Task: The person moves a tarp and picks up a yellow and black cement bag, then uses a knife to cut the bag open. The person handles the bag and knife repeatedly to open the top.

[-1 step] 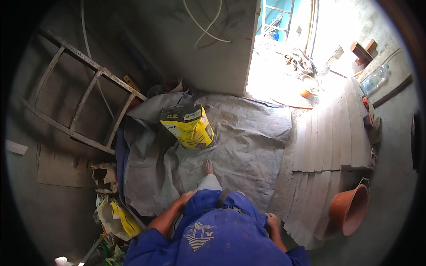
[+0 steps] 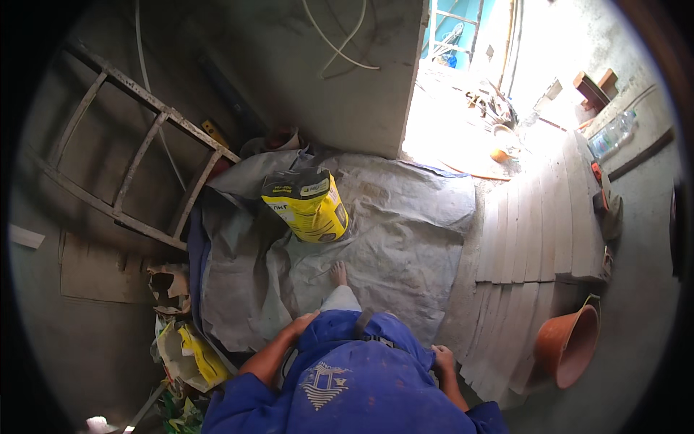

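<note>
My left hand [image 2: 303, 322] rests against the blue clothing at my left hip, its fingers mostly hidden. On the other side, my right hand [image 2: 443, 357] is beside the edge of the blue clothing [image 2: 376, 369] with its fingers curled; whether they grip the cloth is hidden. Ahead of my bare foot [image 2: 338, 273], a yellow and black bag [image 2: 311, 210] stands on a grey tarp [image 2: 390, 253]. Neither hand touches the bag.
Along the left wall leans a ladder [image 2: 160, 116]. Crumpled bags [image 2: 189, 354] lie below it. Stacked pale boards [image 2: 531, 224] and an orange bucket [image 2: 567, 347] stand on the right. A bright doorway [image 2: 441, 130] opens at the far right, with clutter [image 2: 495, 105] beyond.
</note>
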`<action>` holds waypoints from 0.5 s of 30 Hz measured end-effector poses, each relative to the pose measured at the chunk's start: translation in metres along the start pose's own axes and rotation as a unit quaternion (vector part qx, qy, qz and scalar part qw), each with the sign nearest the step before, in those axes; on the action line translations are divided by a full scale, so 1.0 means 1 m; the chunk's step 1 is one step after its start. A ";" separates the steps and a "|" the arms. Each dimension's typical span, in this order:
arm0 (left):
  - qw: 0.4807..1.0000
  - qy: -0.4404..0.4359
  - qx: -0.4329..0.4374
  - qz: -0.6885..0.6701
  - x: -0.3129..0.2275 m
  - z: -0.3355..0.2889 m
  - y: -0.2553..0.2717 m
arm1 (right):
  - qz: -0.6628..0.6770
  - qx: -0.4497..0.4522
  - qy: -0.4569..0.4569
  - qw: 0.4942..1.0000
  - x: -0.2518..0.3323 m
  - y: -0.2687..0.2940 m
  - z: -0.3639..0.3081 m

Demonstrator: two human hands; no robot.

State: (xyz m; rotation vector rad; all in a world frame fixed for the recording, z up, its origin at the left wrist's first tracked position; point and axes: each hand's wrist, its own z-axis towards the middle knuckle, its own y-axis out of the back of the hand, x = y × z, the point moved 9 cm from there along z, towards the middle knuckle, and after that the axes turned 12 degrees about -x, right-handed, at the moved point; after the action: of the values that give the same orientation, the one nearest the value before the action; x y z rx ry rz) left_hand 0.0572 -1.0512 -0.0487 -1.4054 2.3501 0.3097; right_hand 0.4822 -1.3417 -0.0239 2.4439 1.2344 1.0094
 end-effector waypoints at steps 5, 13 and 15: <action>0.998 0.018 -0.054 0.026 -0.017 -0.017 0.012 | 0.039 0.079 0.027 0.996 0.061 -0.034 0.017; 0.993 -0.103 0.061 -0.023 -0.090 0.028 0.049 | -0.002 0.019 -0.062 0.998 0.077 -0.092 -0.026; 0.998 -0.027 0.008 -0.060 -0.089 0.037 0.073 | 0.014 0.004 -0.091 0.996 0.070 -0.105 -0.041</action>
State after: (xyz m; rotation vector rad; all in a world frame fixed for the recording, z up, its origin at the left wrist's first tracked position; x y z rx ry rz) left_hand 0.0381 -0.9317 -0.0437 -1.5048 2.2091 0.2915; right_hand 0.4181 -1.2263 -0.0104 2.5007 1.1505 0.7699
